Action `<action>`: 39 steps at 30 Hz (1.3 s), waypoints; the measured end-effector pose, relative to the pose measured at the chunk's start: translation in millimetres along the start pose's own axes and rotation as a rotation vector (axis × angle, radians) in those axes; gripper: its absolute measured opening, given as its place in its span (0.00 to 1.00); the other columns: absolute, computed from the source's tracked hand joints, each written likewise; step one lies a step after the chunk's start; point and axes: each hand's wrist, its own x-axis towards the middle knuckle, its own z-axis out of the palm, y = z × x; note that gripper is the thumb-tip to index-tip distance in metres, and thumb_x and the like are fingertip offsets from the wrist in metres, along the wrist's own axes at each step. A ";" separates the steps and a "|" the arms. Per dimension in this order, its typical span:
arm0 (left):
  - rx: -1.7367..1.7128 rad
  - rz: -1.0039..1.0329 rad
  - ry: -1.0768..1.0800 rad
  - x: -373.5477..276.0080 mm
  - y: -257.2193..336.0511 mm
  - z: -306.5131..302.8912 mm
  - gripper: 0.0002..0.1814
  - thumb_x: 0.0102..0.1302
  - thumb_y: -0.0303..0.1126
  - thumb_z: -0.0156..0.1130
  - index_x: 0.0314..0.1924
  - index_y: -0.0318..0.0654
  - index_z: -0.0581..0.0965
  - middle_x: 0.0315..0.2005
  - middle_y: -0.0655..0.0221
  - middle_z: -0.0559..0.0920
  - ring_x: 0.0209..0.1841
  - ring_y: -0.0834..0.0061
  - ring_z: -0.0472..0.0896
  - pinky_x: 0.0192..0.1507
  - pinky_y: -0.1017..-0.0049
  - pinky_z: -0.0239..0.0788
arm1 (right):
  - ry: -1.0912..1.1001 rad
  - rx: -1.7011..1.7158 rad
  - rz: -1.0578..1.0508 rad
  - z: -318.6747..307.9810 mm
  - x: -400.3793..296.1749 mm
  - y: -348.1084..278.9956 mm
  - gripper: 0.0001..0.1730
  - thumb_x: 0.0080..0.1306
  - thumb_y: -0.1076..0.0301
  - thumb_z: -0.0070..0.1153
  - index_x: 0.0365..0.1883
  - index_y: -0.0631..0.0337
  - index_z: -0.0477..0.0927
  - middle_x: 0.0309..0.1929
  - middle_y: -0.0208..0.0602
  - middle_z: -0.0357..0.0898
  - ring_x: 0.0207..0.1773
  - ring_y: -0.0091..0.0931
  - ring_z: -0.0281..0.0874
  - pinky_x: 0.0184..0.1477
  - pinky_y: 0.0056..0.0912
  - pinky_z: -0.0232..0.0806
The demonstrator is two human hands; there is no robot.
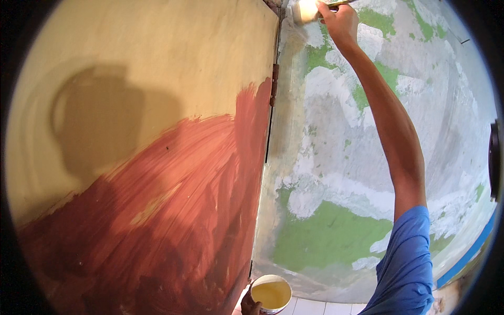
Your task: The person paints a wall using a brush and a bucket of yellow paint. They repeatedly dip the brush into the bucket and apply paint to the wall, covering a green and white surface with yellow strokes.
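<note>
At the top of the view my right hand (340, 21) grips a wide paintbrush (307, 12), its pale bristles against the wall (346, 157) close to the door edge. The arm is stretched far up, and part of the brush handle lies beyond the frame. Low in the picture, my left hand (251, 305) holds a round container (290, 291) by its side, the thumb near the rim. Pale yellow liquid (271, 295) stands inside it. The wall is patchy, with green paint, white filler and bare grey areas.
On the left is a door panel (177, 39), yellowish above, with streaky red-brown paint (177, 228) below. A rusty hinge (274, 84) sits along its edge beside a narrow dark gap. White floor tiles (313, 306) show at the bottom. A dark object (494, 161) is at the far right.
</note>
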 end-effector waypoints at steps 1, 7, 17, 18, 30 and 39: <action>-0.005 -0.003 0.000 1.3 -0.2 0.7 0.40 0.47 0.18 0.67 0.66 0.33 0.73 0.63 0.61 0.80 0.68 0.66 0.75 0.73 0.64 0.59 | -0.025 0.105 0.113 -1.3 2.9 -6.5 0.16 0.63 0.62 0.61 0.22 0.66 0.84 0.21 0.44 0.83 0.25 0.35 0.82 0.31 0.37 0.72; -0.021 -0.012 -0.003 3.5 0.2 0.4 0.40 0.47 0.18 0.67 0.66 0.33 0.73 0.63 0.61 0.80 0.68 0.66 0.75 0.73 0.64 0.59 | 0.017 0.362 0.307 20.7 -17.8 -3.6 0.24 0.65 0.62 0.60 0.12 0.68 0.77 0.13 0.33 0.76 0.17 0.26 0.72 0.27 0.34 0.66; -0.045 -0.028 -0.011 -2.0 1.1 0.6 0.40 0.47 0.17 0.66 0.66 0.33 0.73 0.63 0.62 0.80 0.67 0.66 0.75 0.72 0.64 0.60 | 0.055 0.204 0.142 14.4 -23.1 -9.9 0.21 0.61 0.55 0.63 0.30 0.70 0.84 0.24 0.42 0.85 0.28 0.32 0.84 0.31 0.39 0.73; -0.046 -0.029 -0.005 -2.6 1.0 -1.0 0.40 0.47 0.17 0.66 0.66 0.33 0.73 0.63 0.62 0.80 0.67 0.66 0.75 0.72 0.64 0.60 | -0.003 0.204 0.189 9.9 -27.1 -17.6 0.20 0.61 0.55 0.63 0.29 0.69 0.85 0.24 0.42 0.85 0.28 0.33 0.85 0.32 0.40 0.73; -0.060 -0.014 -0.019 3.7 4.9 -0.8 0.40 0.47 0.17 0.66 0.66 0.33 0.73 0.62 0.62 0.80 0.67 0.66 0.76 0.72 0.64 0.60 | -0.138 -0.205 -0.629 -9.8 -6.8 -4.1 0.17 0.68 0.64 0.65 0.55 0.48 0.86 0.50 0.29 0.88 0.41 0.33 0.87 0.42 0.34 0.80; -0.067 -0.031 -0.031 -2.5 3.2 1.7 0.40 0.47 0.17 0.65 0.66 0.33 0.73 0.62 0.62 0.81 0.66 0.65 0.76 0.72 0.63 0.60 | -0.356 -0.338 -0.967 -8.2 -67.6 -4.4 0.18 0.65 0.71 0.59 0.54 0.51 0.83 0.51 0.27 0.85 0.54 0.29 0.82 0.56 0.32 0.78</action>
